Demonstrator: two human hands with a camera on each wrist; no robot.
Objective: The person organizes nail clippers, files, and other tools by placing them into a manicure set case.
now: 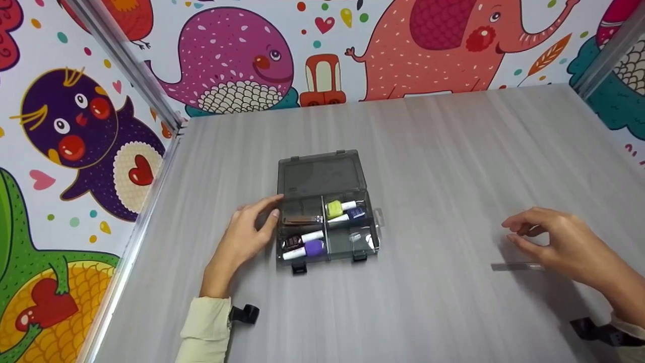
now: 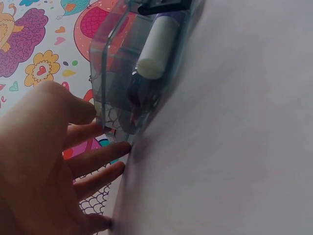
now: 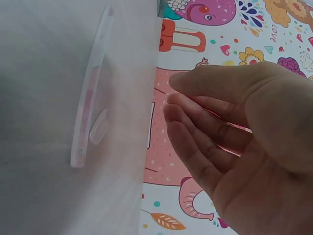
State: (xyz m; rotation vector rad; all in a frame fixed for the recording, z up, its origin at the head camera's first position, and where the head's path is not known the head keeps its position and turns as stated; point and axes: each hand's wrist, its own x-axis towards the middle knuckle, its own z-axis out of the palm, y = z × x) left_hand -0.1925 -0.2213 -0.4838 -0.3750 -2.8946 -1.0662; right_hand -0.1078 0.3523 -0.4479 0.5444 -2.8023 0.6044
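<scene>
A smoky see-through plastic organizer box lies with its lid folded back. My left hand touches the box's left side with fingers spread. Inside are a yellow-green nail polish bottle, a dark blue one, a dark one and a purple one. A slim brown and metal item lies rear left, and a clear item front right. My right hand hovers at the right, fingers loosely bent, holding nothing visible. Near it lies a thin pale strip beside a small clear oval piece.
The grey wood-grain table meets illustrated panels at the back and sides. Metal edge posts stand at the corners. A clear hanging tab juts from the box's right side, and black latches face the front.
</scene>
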